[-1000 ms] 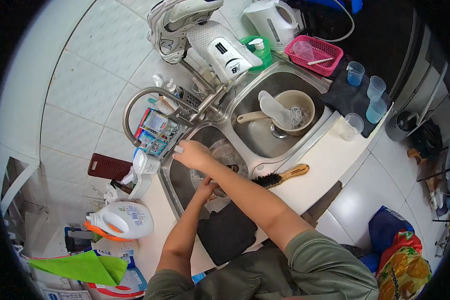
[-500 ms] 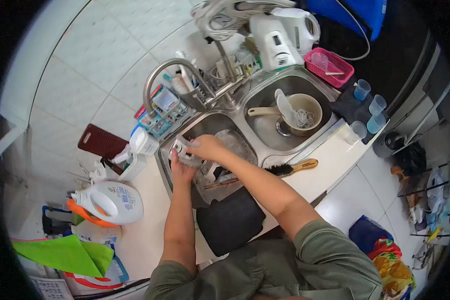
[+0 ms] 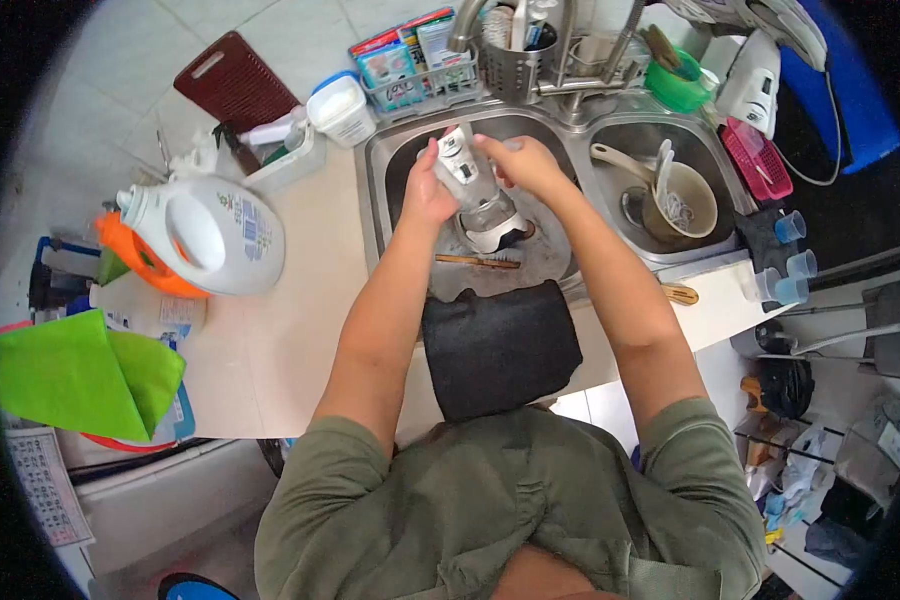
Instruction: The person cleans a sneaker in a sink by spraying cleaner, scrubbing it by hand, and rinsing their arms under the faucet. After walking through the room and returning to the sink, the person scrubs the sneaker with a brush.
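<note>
My left hand [image 3: 430, 188] and my right hand [image 3: 522, 162] are closed around a white and grey item with black markings [image 3: 458, 160], held up over the left sink basin. Its exact kind I cannot make out. Below it in the left basin [image 3: 560, 225] rests a second white piece with dark parts [image 3: 494, 234]. A wooden-handled brush [image 3: 480, 261] lies near the basin's front. A folded black cloth [image 3: 503, 350] hangs at the counter edge between my forearms.
The right basin holds a beige pot [image 3: 708, 200] with a ladle. A metal faucet [image 3: 580, 88] stands behind. On the left are a white detergent jug [image 3: 232, 235], a white tub [image 3: 341, 110] and a green cloth [image 3: 85, 375]. Blue cups [image 3: 795, 262] stand at right.
My view has shifted, so the sink appears higher and further right. Both hands still hold the white item, now turned more upright, and the right hand sits at its right side.
</note>
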The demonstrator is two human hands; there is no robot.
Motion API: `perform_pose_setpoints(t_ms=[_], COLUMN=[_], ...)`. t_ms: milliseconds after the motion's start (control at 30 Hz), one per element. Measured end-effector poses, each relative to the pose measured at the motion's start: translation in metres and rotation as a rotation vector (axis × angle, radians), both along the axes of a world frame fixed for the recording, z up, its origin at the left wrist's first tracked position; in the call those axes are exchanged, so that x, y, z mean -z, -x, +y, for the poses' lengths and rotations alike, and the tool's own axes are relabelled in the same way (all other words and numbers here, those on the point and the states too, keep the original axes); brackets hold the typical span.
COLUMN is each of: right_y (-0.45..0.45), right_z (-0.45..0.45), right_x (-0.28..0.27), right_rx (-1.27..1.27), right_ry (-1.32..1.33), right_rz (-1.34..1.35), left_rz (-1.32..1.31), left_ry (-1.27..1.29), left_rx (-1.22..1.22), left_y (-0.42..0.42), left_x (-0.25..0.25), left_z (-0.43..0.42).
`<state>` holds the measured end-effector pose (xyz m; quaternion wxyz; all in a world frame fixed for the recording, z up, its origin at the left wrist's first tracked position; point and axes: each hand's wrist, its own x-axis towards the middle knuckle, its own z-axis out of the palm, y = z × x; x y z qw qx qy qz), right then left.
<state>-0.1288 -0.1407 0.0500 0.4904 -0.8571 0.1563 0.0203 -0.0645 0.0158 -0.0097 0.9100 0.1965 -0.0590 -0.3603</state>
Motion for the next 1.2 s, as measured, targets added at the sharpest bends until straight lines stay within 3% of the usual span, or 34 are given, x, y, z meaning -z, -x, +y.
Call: perform_pose_setpoints(t_ms=[33,100,267,367,567,633,733,967,1033,1133,1200], right_y=[-0.001,-0.004,0.001,0.001,0.001,0.002,0.011,0.011,0.01,0.008,0.009], right_z=[0.002,0.005,0.015,0.015,0.01,0.013,0.01,0.009,0.009,0.01,0.01], right_x=[0.004,0.007,-0.004,0.004,0.008,0.014,0.003,0.017,0.015,0.027,0.027], right_rx=[-0.01,-0.089,-0.12,-0.244,-0.278,-0.345,-0.305,-0.46,-0.363,-0.424,-0.398], right_ry=[0.004,-0.228,0.062,-0.014,-0.016,-0.245,-0.125,-0.119,0.066,-0.129,-0.015], right_rz=[0.007,-0.237,-0.017,-0.129,0.04,-0.169,0.015,-0.054,0.093,-0.068,-0.001], left_rz=[0.01,0.0,0.034,0.002,0.0,-0.001,-0.006,0.005,0.004,0.033,0.03], left_ry=[-0.002,0.012,-0.043,-0.006,-0.012,0.052,0.037,0.046,0.057,0.053,0.038], left_rx=[0.009,0.06,0.048,0.065,0.068,0.12,0.098,0.121,0.143,0.144,0.133], left_y=[0.002,0.0,-0.001,-0.005,-0.011,-0.012,-0.013,-0.016,-0.017,-0.017,-0.016], left_x=[-0.002,-0.003,-0.005,0.0,0.002,0.004,0.005,0.008,0.009,0.008,0.007], left_z=[0.002,0.007,0.012,0.017,0.024,0.026,0.029,0.032,0.034,0.034,0.035])
